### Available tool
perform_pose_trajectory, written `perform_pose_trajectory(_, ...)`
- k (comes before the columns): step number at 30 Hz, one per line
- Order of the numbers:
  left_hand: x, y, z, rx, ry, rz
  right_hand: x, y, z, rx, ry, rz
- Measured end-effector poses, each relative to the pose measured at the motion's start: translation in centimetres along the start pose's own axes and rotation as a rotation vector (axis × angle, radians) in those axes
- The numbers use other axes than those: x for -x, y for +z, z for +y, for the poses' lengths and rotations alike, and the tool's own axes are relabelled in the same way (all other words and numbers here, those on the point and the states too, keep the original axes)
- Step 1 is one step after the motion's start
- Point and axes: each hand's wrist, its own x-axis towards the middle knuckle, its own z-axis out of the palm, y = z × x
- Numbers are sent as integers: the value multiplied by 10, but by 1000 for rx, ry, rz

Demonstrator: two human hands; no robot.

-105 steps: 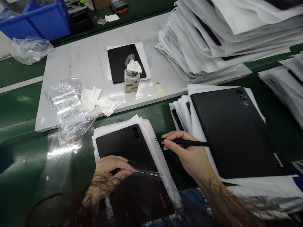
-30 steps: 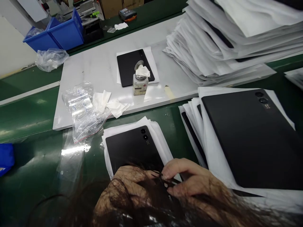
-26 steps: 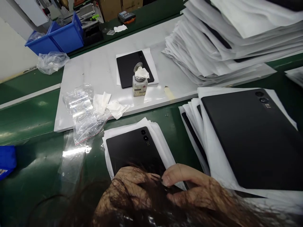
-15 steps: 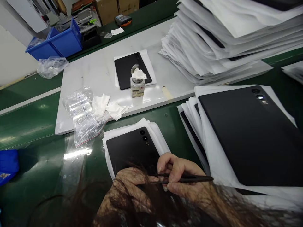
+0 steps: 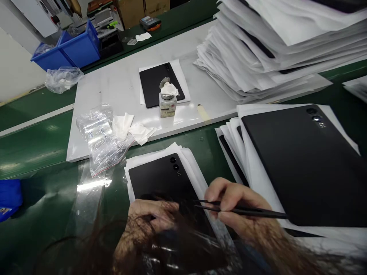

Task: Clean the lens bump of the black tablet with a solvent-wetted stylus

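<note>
- A matte black rectangular tablet [image 5: 163, 179] was laid on white paper sheets [image 5: 186, 160] upon a green conveyor belt [image 5: 43, 152].
- The left hand [image 5: 151, 217] was rested on the tablet, apart from the other hand.
- Slender black tweezers [image 5: 252, 211] were pinched in the right hand [image 5: 237, 202], tips held over the tablet.

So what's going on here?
A person is working on a black tablet lying on white paper on a green bench. Their left hand is on the tablet's back, below the cameras, and their right hand holds black tweezers with the tips over the tablet. Another black tablet lies to the right, and a dispenser bottle stands on a white board.
</note>
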Motion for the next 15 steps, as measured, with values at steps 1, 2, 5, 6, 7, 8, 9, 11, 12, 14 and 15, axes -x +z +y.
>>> perform_pose_trajectory(1, 0, -1, 0, 96, -66, -4, -2, -1, -12, 40, -12, 20)
perform_pose_trajectory(2, 0, -2, 0, 175, -132, -2, -3, -3, -23, 85, -10, 36)
perform_pose_trajectory(5, -1, -4, 2, 200, -228, 46, -7, -7, -48, 226, 72, 24)
perform_pose_trajectory(6, -2, -4, 2, 175, -223, 56, -7, -7, -51, 263, 97, 7)
perform_pose_trajectory(7, -2, -4, 3, 143, -206, 50, -7, -8, -52, 288, 106, -13)
perform_pose_trajectory(8, -3, -4, 4, 103, -194, 34, -6, -9, -51, 304, 99, -32)
perform_pose_trajectory(9, -4, -3, 5, 66, -178, 24, -5, -10, -48, 313, 85, -54)
perform_pose_trajectory(11, -6, -2, 8, 21, -138, 0, -3, -11, -41, 327, 57, -97)
perform_pose_trajectory(12, -7, -2, 9, 15, -121, -9, -2, -12, -39, 335, 53, -118)
perform_pose_trajectory(14, -8, -2, 11, 20, -100, -23, -1, -13, -36, 349, 60, -148)
perform_pose_trajectory(15, -8, -2, 12, 21, -93, -28, -2, -13, -37, 353, 65, -156)
